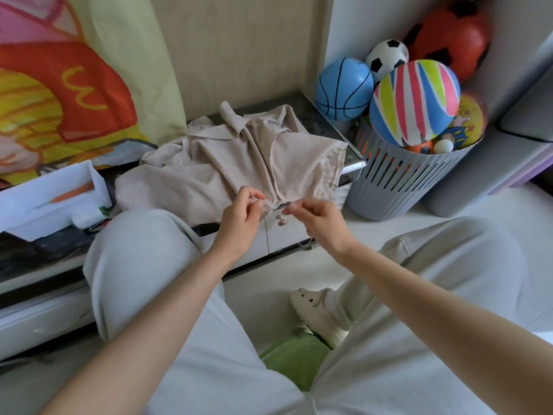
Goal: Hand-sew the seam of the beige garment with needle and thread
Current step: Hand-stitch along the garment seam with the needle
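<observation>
The beige garment lies crumpled on a low dark-topped cabinet, its near hem hanging over the front edge. My left hand is at that hem with thumb and fingertips pinched together on something thin, probably the thread. Just to the right, my right hand also pinches with curled fingers, likely the needle, which is too fine to make out. A thin pale line runs between the two hands at the hem. A tuft of thread hangs below my right wrist.
A grey slatted basket full of balls stands right of the cabinet. A white foam tray lies at the left with a colourful cloth behind it. My knees in pale trousers flank the cabinet front; a cream shoe rests on the floor.
</observation>
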